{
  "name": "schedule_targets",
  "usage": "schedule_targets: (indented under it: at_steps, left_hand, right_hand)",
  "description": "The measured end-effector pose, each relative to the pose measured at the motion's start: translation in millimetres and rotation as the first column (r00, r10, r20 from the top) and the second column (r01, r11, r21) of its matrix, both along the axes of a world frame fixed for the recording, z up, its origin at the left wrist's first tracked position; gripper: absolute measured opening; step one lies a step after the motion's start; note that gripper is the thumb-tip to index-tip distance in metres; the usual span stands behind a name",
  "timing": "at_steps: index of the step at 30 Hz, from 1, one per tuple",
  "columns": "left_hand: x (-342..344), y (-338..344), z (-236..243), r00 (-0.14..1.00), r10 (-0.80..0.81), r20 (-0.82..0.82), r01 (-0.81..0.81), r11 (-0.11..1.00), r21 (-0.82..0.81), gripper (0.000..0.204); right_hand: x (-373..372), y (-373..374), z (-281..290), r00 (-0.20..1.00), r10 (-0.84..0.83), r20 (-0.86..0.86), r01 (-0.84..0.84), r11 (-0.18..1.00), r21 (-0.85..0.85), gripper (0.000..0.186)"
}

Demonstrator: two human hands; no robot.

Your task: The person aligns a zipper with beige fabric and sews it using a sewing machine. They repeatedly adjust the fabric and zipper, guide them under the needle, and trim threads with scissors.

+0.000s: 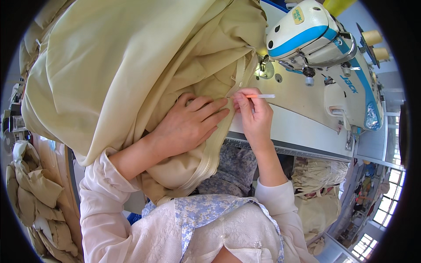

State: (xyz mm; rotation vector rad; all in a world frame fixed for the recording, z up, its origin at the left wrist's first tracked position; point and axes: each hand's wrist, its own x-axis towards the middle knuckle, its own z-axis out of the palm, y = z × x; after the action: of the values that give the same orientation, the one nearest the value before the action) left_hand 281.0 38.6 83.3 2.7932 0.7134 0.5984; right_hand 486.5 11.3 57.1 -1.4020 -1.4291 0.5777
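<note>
A large piece of beige fabric (pixel 109 65) lies bunched over the table, with a pale zipper (pixel 208 165) running along its right edge. My left hand (pixel 189 122) rests on the cloth, fingers stretched out toward the zipper strip and holding nothing. Beside those fingertips, my right hand (pixel 253 113) pinches a slim orange-and-white pen (pixel 263 95). Its writing end points left at the fabric edge, close to my left fingers; whether the tip touches the cloth I cannot tell.
A white and blue sewing machine (pixel 307 37) stands at the far right, its needle area next to the zipper's upper end. Thread cones (pixel 372 38) sit behind it. A ruler strip (pixel 289 149) lines the table's front edge. Beige bundles (pixel 37 193) hang at left; wrapped pieces (pixel 318 175) lie at right.
</note>
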Motion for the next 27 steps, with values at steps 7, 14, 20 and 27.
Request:
schedule_targets:
  at_steps: [7, 14, 20, 27]
  left_hand:
    - [0.0, 0.4, 0.4, 1.0, 0.002, 0.008, -0.002, 1.0, -0.001, 0.041]
    - [0.5, -0.2, -1.2, 1.0, 0.003, 0.009, -0.003, 1.0, -0.004, 0.041]
    - [-0.3, 0.1, 2.3, 1.0, -0.011, -0.006, 0.011, 1.0, -0.018, 0.042]
    - [8.0, 0.9, 21.5, 0.992, 0.019, -0.126, -0.024, 0.999, -0.033, 0.05]
  right_hand:
    - [-1.4, 1.3, 1.3, 1.0, -0.001, 0.031, 0.001, 1.0, 0.001, 0.009]
    - [0.1, 0.5, 1.5, 0.999, 0.017, 0.048, -0.017, 1.0, 0.001, 0.01]
    - [5.0, -5.2, 10.8, 0.925, -0.013, -0.379, 0.029, 0.999, 0.036, 0.014]
    - [25.9, -11.3, 18.6, 0.988, -0.072, -0.139, 0.091, 0.987, 0.136, 0.017]
